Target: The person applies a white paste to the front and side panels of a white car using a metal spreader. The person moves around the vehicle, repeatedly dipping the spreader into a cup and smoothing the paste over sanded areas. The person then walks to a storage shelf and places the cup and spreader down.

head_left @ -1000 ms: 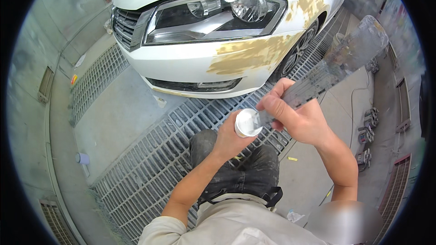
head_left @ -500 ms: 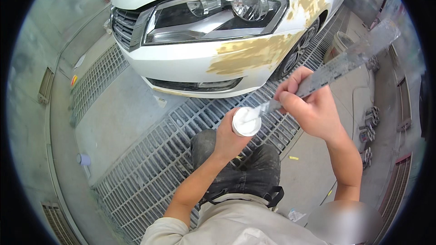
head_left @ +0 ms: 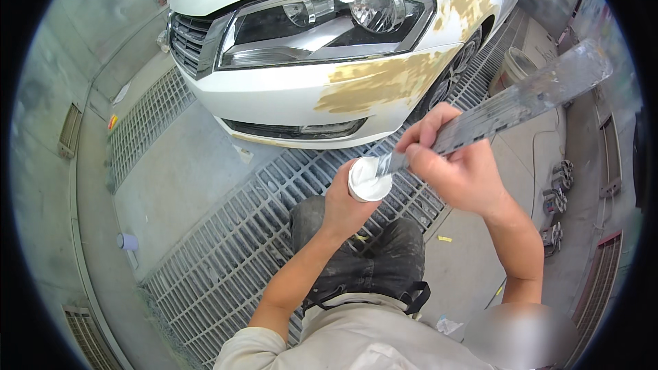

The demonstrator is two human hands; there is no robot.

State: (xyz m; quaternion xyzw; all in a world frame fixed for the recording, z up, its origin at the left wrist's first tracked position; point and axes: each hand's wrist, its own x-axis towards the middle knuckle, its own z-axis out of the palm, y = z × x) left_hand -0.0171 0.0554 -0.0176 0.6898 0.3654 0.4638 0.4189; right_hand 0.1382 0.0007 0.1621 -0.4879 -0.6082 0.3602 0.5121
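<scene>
My left hand (head_left: 343, 199) is wrapped round a small white cup (head_left: 370, 194), held above my knees. White paint-like stuff (head_left: 363, 171) shows inside it. My right hand (head_left: 456, 168) grips a long, flat, see-through stick with dark marks (head_left: 521, 99), much like a mixing ruler. Its lower end dips into the cup, while the long upper part slants up to the right. Beyond my hands stands a white car (head_left: 281, 99), its bumper and fender marked with tan patches (head_left: 384, 82).
Metal floor grating (head_left: 226, 274) runs beneath me and along the car's side. A bucket (head_left: 514, 68) stands near the front wheel (head_left: 452, 79). Metal tools (head_left: 556, 199) lie along the right wall, beside a cable. At the left, a small lilac cup-like container (head_left: 126, 241) lies on the floor.
My right hand has moved slightly left and the ruler-like stick has shifted within the cup. The cup has risen a little in my left hand.
</scene>
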